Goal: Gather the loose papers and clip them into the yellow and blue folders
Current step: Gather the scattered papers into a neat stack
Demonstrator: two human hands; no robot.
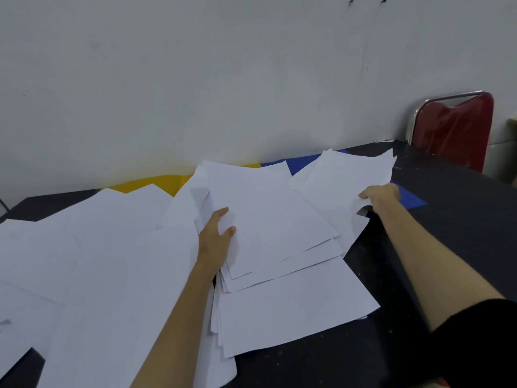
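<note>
On the black worktop (436,247), the fingers (223,212) of the left hand (215,242) are clamped on the edge of a paper stack (274,225), thumb on top. Those of the right hand (382,196) pinch a sheet (344,177) farther right. Both forearms reach forward. Loose papers (98,261) cover most of the yellow folder (156,183) and the blue folder (409,198), which lie beside the wall (195,79).

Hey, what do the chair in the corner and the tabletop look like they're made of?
Chair: shiny metal tube frame, probably chromed steel. Its dark red back looks glossy and wrinkled, so likely vinyl or a clear plastic cover over padding.
Tabletop: a dark, matte, hard surface with pale specks. Painted wood or laminate; I can't tell which.
</note>
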